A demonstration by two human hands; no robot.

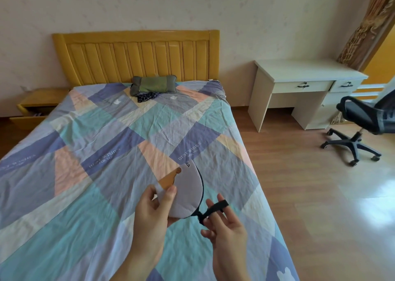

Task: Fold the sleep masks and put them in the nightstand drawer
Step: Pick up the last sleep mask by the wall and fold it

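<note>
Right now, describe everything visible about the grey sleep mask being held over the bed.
The grey padded fabric sleep mask looks folded into a half-oval, with dark edging along its curved side, a tan patch near the top and part of some printed lettering. It is held above the patchwork bedspread. The left hand pinches its left edge; its black elastic strap lies across the fingers of the right hand.

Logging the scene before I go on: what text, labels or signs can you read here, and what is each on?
"BEST WISHES FOR YOU": purple patch of the bedspread.
The same print recurs on other patches, blurred or seen at an angle.
"RA": end of a cut-off word on the sleep mask, held by the left hand.
Nothing else is legible.
</note>
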